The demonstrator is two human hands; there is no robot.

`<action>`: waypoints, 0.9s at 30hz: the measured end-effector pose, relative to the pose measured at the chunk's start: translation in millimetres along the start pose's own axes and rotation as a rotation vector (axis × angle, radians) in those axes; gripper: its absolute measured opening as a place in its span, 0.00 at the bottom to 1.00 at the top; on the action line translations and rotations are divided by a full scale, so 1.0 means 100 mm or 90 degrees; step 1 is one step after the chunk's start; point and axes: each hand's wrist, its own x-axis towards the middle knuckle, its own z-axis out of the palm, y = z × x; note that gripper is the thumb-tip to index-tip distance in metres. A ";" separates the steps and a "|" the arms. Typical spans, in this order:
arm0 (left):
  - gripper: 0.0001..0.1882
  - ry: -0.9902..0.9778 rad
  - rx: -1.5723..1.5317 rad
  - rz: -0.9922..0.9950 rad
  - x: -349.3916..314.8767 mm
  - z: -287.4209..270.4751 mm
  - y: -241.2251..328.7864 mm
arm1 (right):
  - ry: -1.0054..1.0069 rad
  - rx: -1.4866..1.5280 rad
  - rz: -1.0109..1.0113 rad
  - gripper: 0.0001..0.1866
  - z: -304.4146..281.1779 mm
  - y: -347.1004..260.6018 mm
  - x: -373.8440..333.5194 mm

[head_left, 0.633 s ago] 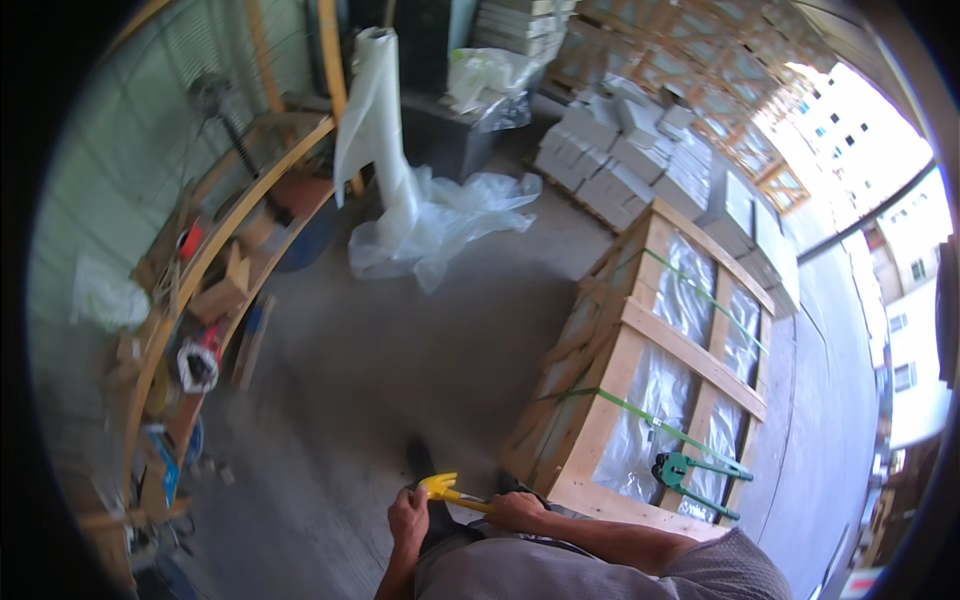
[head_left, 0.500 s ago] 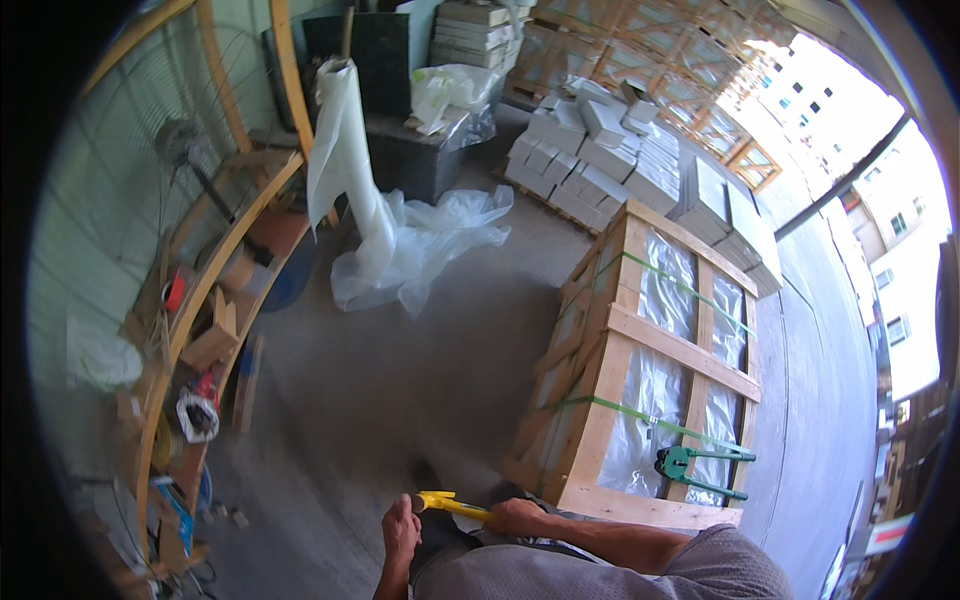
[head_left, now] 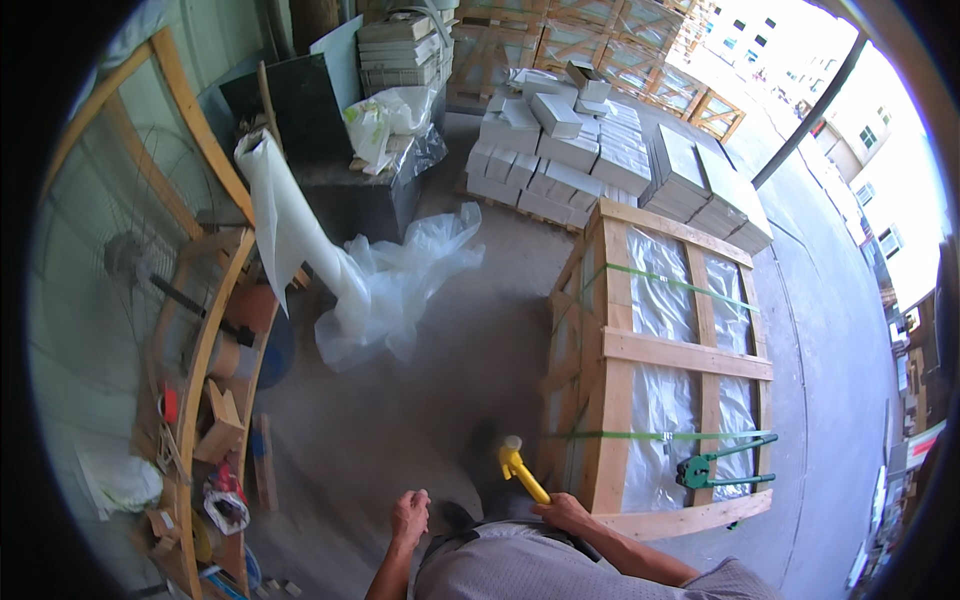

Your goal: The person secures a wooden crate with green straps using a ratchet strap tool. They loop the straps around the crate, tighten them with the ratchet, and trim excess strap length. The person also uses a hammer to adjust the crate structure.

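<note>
Grey concrete floor [head_left: 420, 430] stretches across this workshop, open to daylight on the right, with a curved-looking wooden shelf [head_left: 205, 345] on the left and a pale roll of plastic film [head_left: 290, 205] leaning beyond it. Stacked white blocks [head_left: 570, 145] fill the back, and close in on the right sits the big wooden crate [head_left: 650, 345], bound with green straps [head_left: 650, 436], a green long-handled tool [head_left: 697, 470] lying across its near end.

And down front, here's the yellow hammer [head_left: 525, 476], out ahead of the body, just left of the crate's near corner, head up and tipped leftward! The right hand [head_left: 566, 513] has it by the handle's lower end, fingers wrapped closed around it. Over on the left, the left hand [head_left: 409, 517] hangs apart from it, fingers loosely curled, partway open, nothing visible in them.

So the step looks like simply holding the hammer at the ready. Any next move, I'd judge, calls for a firm grip, a steady wrist and a hammer head clear of that crate corner.
</note>
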 end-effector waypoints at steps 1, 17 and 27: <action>0.15 0.004 0.023 0.002 0.20 -0.03 0.02 | 0.013 0.035 -0.016 0.28 -0.11 -0.05 0.11; 0.16 0.067 0.153 -0.399 2.33 -0.59 0.07 | 0.093 0.225 -0.085 0.14 -2.29 -1.60 1.56; 0.15 0.001 0.131 -0.192 4.87 -0.17 2.24 | 0.169 0.066 -0.005 0.23 -3.01 -2.65 2.07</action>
